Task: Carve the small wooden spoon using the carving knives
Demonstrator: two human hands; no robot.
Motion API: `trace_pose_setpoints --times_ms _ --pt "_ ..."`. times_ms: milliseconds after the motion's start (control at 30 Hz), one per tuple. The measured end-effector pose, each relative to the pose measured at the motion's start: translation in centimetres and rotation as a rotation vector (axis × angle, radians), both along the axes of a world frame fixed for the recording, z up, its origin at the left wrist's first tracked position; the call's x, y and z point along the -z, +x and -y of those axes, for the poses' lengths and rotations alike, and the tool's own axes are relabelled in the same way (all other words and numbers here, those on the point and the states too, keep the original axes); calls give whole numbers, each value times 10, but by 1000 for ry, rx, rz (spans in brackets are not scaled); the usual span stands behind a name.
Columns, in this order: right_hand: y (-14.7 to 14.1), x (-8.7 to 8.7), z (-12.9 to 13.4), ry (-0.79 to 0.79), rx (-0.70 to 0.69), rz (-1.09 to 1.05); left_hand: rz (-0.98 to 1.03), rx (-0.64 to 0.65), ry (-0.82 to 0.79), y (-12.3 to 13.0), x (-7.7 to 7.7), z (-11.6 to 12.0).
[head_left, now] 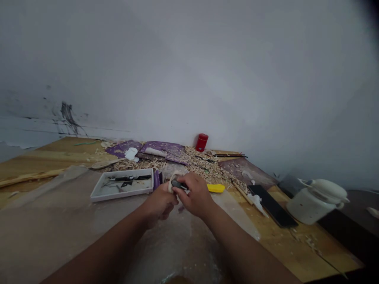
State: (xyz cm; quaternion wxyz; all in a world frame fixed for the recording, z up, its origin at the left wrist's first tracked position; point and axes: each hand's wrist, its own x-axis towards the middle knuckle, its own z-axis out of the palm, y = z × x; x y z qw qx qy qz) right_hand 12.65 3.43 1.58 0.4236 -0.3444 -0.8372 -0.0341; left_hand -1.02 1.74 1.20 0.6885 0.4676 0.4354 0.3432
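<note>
My left hand point(164, 201) is closed round a pale wooden piece point(171, 184) with a rounded rim; its lower part is hidden by the fingers. My right hand point(197, 195) meets it from the right, gripping what looks like a utility knife. The knife's dark front part point(180, 184) lies against the wood under my thumb and fingers. Past the knuckles a yellow handle point(216, 188) sticks out, apparently of the same knife. Its blade cannot be made out. Both hands are above the plastic-covered table front.
Left of my hands lies a white tray point(97, 194) with dark tools. Wood shavings point(204, 167) are heaped behind, near purple sheets point(166, 148) and a red can point(201, 142). To the right are a black phone-like slab point(274, 207) and a white lidded jar point(309, 205).
</note>
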Motion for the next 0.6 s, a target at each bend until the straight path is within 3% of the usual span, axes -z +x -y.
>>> trace_pose_setpoints --times_ms 133,300,467,600 --pt "-1 0 0 44 91 -51 29 27 -22 0 2 -1" --pt "0 -3 0 -6 -3 1 1 -9 38 0 1 -1" --pt "3 -1 -4 26 103 -26 -27 -47 49 2 -1 -1" --pt "0 1 -3 6 27 -18 -38 -39 83 4 1 -1"
